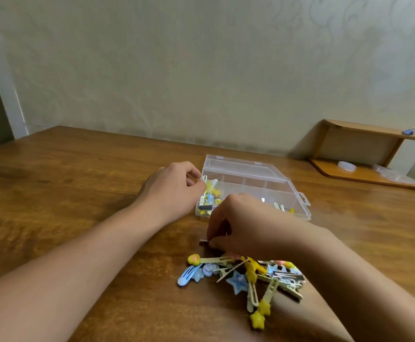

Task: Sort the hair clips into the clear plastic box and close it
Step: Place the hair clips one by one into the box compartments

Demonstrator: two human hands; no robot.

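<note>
The right hand (241, 223) is bent down at the wrist with its fingers curled, and their tips pinch one small dark metal clip (204, 241) against the wooden table (66, 193); only the clip's end shows past the fingertips, so its kind is hard to make out. Just below that hand, partly tucked under the wrist, lies the loose pile of hair clips (246, 275): roughly a dozen, overlapping too much for a sure count. Among them one blue snap clip (188, 276) lies at the pile's left edge, one blue star clip (238, 281) sits below the hand, and two long cream clips end in yellow stars, the lowest yellow star clip (258, 319) nearest the camera.

Just beyond the right hand's knuckles sits the one clear plastic box (297, 206), its lid (241, 166) open and tipped back. The left hand (174, 186) is at the box's left end, fingers curled, thumb and forefinger pinching a pale clip (204, 179) at the rim of the leftmost compartment. That compartment holds a small heap of yellow and blue clips (210, 196); a few pale clips (281, 207) lie in a compartment right of the right hand.

Far to the right, well apart from both hands, stands one wooden shelf unit (364, 154).
</note>
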